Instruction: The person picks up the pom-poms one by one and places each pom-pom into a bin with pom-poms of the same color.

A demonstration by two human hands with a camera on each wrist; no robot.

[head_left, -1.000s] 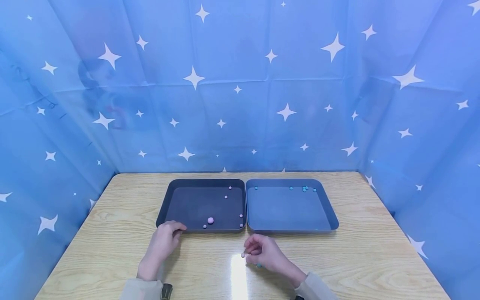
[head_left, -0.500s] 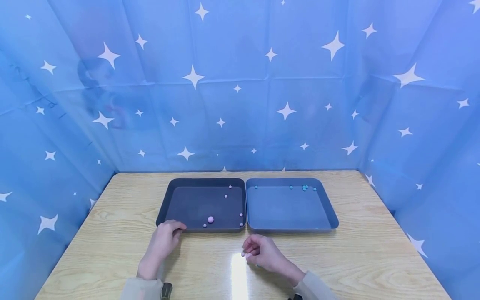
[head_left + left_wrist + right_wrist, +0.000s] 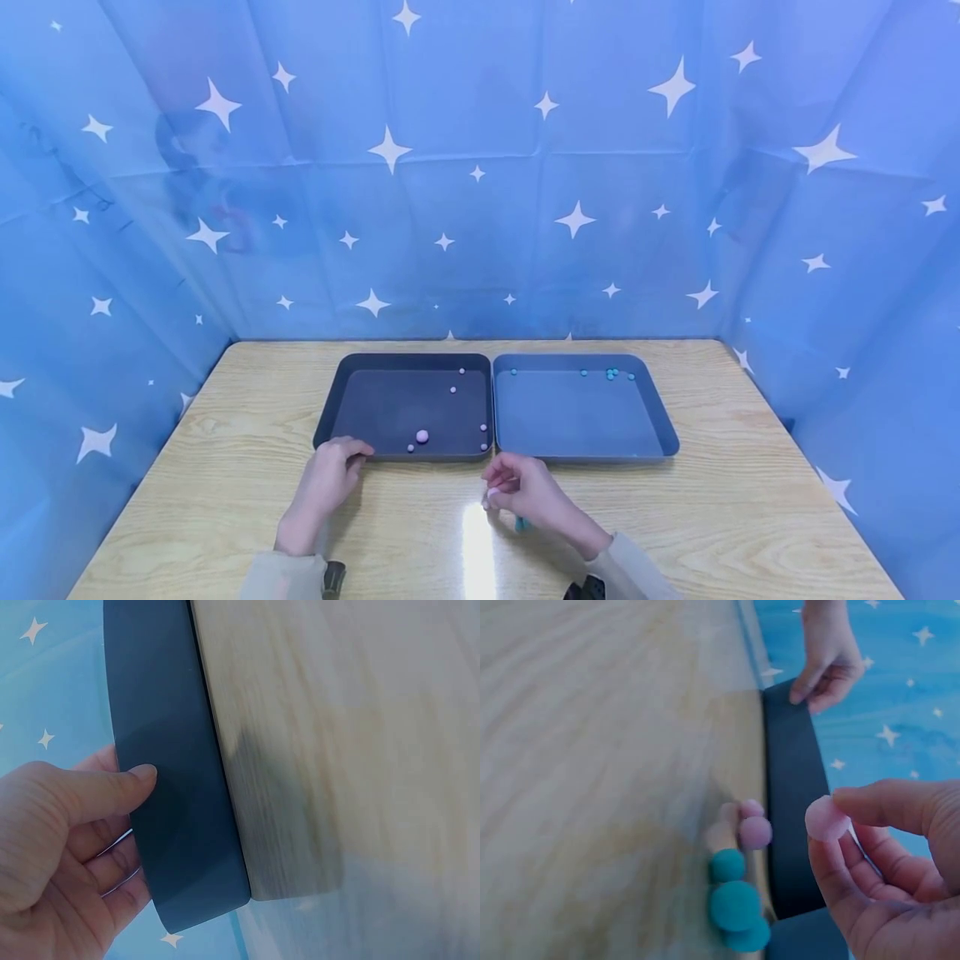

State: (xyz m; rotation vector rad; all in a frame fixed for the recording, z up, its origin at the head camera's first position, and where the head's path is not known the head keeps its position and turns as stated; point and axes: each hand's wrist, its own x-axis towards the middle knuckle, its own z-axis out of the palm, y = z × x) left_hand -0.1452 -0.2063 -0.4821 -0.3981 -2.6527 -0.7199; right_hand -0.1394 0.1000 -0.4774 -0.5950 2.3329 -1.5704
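My left hand grips the near-left rim of the black tray; in the left wrist view the thumb lies on the tray's outer wall, the fingers behind it. Between thumb and fingertips my right hand pinches a pink pompom, held just in front of the trays. Beneath it on the table sit smaller pink pompoms and several teal pompoms, partly hidden by the hand in the head view. Inside the black tray are one larger pink pompom and several small ones.
A blue-grey tray stands against the black tray's right side, with several teal pompoms along its back. Both trays rest on a wooden table. A blue star-patterned curtain surrounds the table's back and sides.
My right hand has risen slightly toward the trays with the pink pompom, and more of the teal pompoms shows below it. The left hand keeps its grip on the black tray.
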